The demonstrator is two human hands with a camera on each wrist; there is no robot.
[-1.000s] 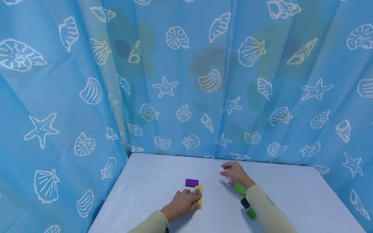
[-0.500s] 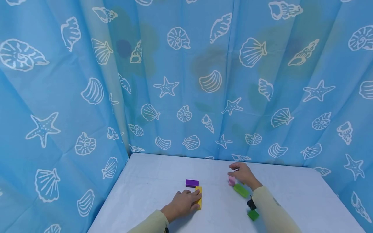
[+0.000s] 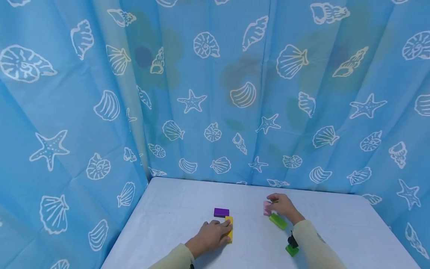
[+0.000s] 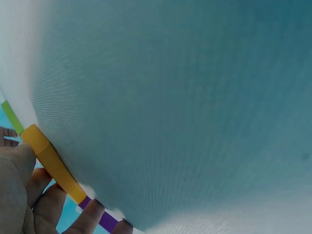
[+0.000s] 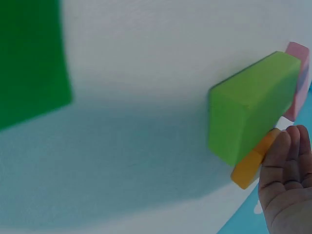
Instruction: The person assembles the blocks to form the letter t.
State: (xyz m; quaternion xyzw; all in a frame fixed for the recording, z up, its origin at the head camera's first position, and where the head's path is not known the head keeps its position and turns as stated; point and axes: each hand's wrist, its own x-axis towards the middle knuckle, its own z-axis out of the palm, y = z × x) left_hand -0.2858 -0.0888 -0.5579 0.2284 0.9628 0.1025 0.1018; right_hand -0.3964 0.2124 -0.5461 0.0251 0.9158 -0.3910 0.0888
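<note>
My left hand (image 3: 209,236) holds a yellow block (image 3: 229,229) lying on the white table, thumb along it and fingertips over it. Past its far end lies a purple block (image 3: 221,212), close to my fingers in the left wrist view. My right hand (image 3: 284,207) pinches a small orange-yellow block (image 4: 53,161)-coloured piece (image 5: 251,165), mostly hidden by the fingers from the head. Just beside these fingers stands a pink block (image 3: 267,208). A lime green block (image 3: 278,221) lies under the right hand, touching or nearly touching the pink one.
A darker green block (image 3: 292,250) lies under the right wrist, beside the black wrist camera (image 3: 293,241). The white table (image 3: 181,198) ends at a blue shell-patterned curtain (image 3: 215,112) at the back and left.
My right hand has drawn slightly right and toward me, so the pink and lime green blocks show more. The left hand stays on the yellow block.
</note>
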